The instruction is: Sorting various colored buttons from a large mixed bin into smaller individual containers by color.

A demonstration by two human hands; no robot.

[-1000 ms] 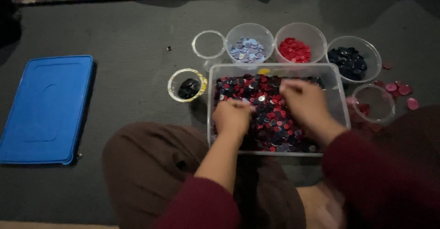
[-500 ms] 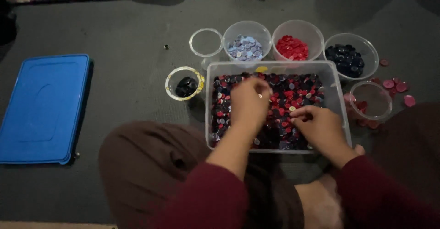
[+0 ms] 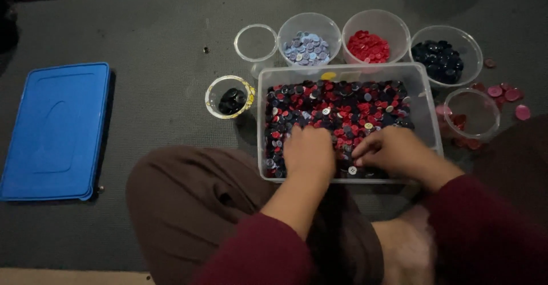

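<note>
Button tub (image 3: 425, 99) sits frame center-right on the floor (image 3: 160, 39), both hands inside its near end. Four cups line up behind it, one small cup (image 3: 229, 96) left, another cup (image 3: 472, 112) right. Lid (image 3: 54, 131) lies far left.

Clear bin (image 3: 425, 99) under my fingers (image 3: 365, 148) mixes red, navy, white buttons (image 3: 342, 105); bowls: lilac (image 3: 308, 48), red (image 3: 368, 46), navy (image 3: 439, 59); pink buttons (image 3: 511, 94) loose; blue lid (image 3: 54, 131), grey floor (image 3: 160, 22), maroon sleeves (image 3: 485, 233)

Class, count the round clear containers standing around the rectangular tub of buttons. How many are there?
6. Back row: empty small cup, lilac-button bowl, red-button bowl, dark-blue-button bowl. Left of the tub: yellow-rimmed cup. Right: pink-button bowl. None seems hidden.
</note>
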